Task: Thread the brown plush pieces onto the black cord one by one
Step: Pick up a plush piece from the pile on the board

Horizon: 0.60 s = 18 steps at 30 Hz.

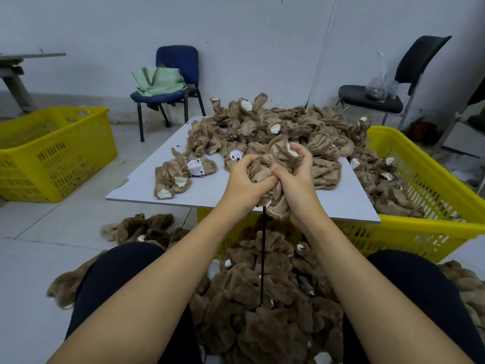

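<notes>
Brown plush piece [273, 166], bunched and crumpled, sits clamped between both hands just above the near edge of the grey board [157, 185]. The left hand [242, 179] has its fingers curled into the fabric from the left, and the right hand [298, 179] grips it from the right, thumb pressed into the folds and fingers wrapped over the top. The two hands are close together, nearly touching across the piece.

From the underside of that bundle the black cord [263, 258] drops straight down between the person's knees and runs into a big heap of threaded plush [262, 311] on the floor, darker in the shade.

On the board beyond the hands lies a loose pile of plush pieces [275, 127], some showing white patches, with a couple lying apart toward the left. The pile spills over the right side into a yellow crate [420, 179], which also holds the board up. A second yellow crate [52, 153] stands well apart on the left.

Against the far wall stands a blue chair [175, 59] with a green bag [157, 81] on its seat, and to the right a black chair [372, 98] carrying a clear plastic bag [380, 86].
</notes>
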Tool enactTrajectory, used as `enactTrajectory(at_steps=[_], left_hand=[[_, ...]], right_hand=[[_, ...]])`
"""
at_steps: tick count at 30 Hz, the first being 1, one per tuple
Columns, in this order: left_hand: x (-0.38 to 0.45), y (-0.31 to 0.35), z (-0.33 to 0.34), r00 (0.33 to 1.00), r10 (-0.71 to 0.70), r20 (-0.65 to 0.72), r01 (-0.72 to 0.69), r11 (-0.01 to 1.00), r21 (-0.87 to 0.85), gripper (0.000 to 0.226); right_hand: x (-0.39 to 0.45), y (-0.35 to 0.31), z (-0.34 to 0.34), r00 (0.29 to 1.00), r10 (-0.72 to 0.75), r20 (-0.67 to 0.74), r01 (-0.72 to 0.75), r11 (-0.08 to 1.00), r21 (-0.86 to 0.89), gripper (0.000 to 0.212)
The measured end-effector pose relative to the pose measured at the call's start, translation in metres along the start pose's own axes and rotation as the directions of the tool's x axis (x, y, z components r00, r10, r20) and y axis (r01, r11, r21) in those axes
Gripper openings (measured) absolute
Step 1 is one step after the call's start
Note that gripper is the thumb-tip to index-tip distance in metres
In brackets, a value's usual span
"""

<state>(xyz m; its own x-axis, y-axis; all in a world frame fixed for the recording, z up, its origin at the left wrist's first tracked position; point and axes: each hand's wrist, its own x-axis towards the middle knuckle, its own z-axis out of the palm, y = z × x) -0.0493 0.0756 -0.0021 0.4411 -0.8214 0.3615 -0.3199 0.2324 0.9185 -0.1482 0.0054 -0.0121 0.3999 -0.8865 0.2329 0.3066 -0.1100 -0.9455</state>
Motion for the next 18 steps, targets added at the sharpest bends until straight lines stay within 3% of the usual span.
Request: enactTrajectory(at_steps=[3, 5, 7, 9, 11, 18], left_hand=[[0.000, 0.001, -0.001, 1.000, 0.028, -0.001, -0.028, 0.997, 0.067, 0.030], [-0.001, 0.002, -0.001, 0.997, 0.072, 0.007, -0.072, 0.991, 0.112, 0.030], [-0.001, 0.003, 0.001, 0.993, 0.118, 0.002, -0.117, 0.977, 0.180, 0.032], [-0.001, 0.004, 0.001, 0.992, 0.128, -0.004, -0.123, 0.955, 0.269, 0.034], [-0.001, 0.005, -0.001, 0.992, 0.130, 0.009, -0.127, 0.949, 0.290, 0.033], [0.004, -0.001, -0.012, 0.950, 0.296, 0.102, -0.312, 0.884, 0.347, 0.037]], right_hand=[[-0.001, -0.005, -0.003, 0.994, -0.101, -0.045, 0.091, 0.980, -0.179, 0.057], [-0.002, -0.012, -0.006, 0.953, -0.303, -0.022, 0.265, 0.864, -0.428, 0.060], [-0.001, -0.019, -0.007, 0.897, -0.434, 0.086, 0.402, 0.719, -0.567, 0.052], [0.003, -0.023, -0.008, 0.895, -0.391, 0.213, 0.438, 0.692, -0.574, 0.040], [0.006, -0.024, -0.009, 0.923, -0.269, 0.274, 0.380, 0.742, -0.553, 0.033], [0.016, -0.010, -0.010, 0.990, 0.047, 0.134, -0.005, 0.955, -0.297, 0.008]])
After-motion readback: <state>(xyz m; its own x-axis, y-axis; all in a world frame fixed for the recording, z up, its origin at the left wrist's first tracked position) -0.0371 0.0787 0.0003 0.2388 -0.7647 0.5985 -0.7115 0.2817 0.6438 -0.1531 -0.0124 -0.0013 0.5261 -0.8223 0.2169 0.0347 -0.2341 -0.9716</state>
